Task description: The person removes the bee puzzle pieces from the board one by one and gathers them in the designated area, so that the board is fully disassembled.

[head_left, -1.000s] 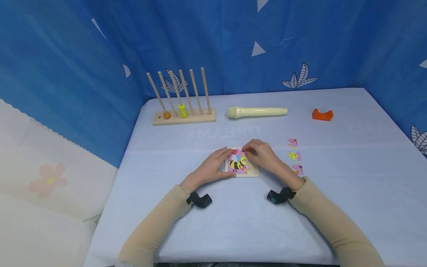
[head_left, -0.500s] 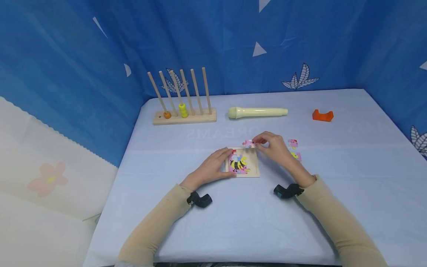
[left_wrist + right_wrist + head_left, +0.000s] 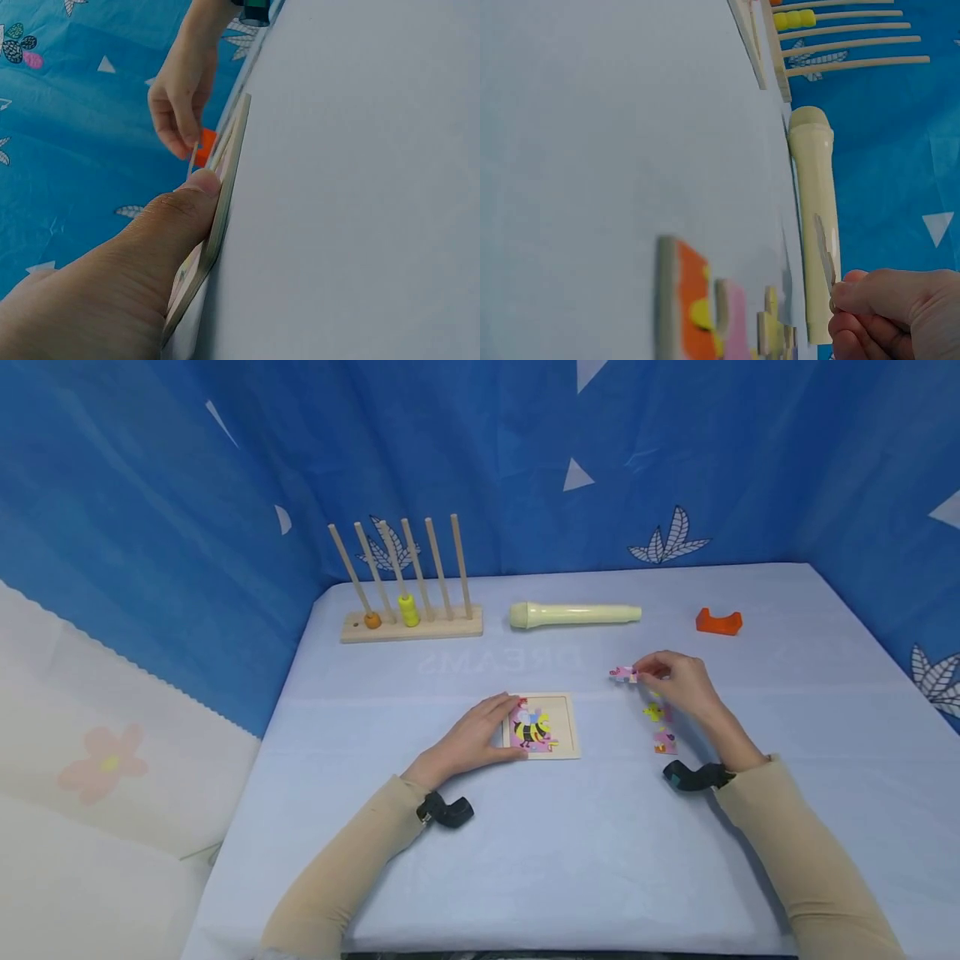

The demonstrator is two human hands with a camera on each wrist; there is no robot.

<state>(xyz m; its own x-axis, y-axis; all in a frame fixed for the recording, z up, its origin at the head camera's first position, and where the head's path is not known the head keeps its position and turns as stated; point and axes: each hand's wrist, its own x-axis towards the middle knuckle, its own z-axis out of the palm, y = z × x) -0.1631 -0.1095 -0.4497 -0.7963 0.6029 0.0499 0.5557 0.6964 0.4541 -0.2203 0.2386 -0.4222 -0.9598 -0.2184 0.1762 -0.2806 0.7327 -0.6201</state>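
Note:
My left hand [image 3: 472,733] holds the left side of a small wooden puzzle board [image 3: 564,727], with the thumb along its near edge [image 3: 232,150]. Inside the frame, part of a bee picture is laid in at the left, and the right part shows bare wood. My right hand [image 3: 682,681] pinches a pink puzzle piece [image 3: 622,674] between thumb and fingertips, seen edge-on as a thin piece [image 3: 826,255] in the right wrist view. Below that hand lie a yellow puzzle piece [image 3: 654,713] and a pink one [image 3: 664,743]; another is mostly hidden by the hand.
A wooden peg stand [image 3: 412,628] with orange and yellow beads stands at the back left. Right of it lies a cream microphone-shaped stick [image 3: 577,615], then an orange notched block [image 3: 718,622]. A blue curtain [image 3: 510,468] hangs behind the table.
My right hand has lifted the pink piece from the board's upper right and carried it right, over beside the loose pieces. My left hand has stayed on the board.

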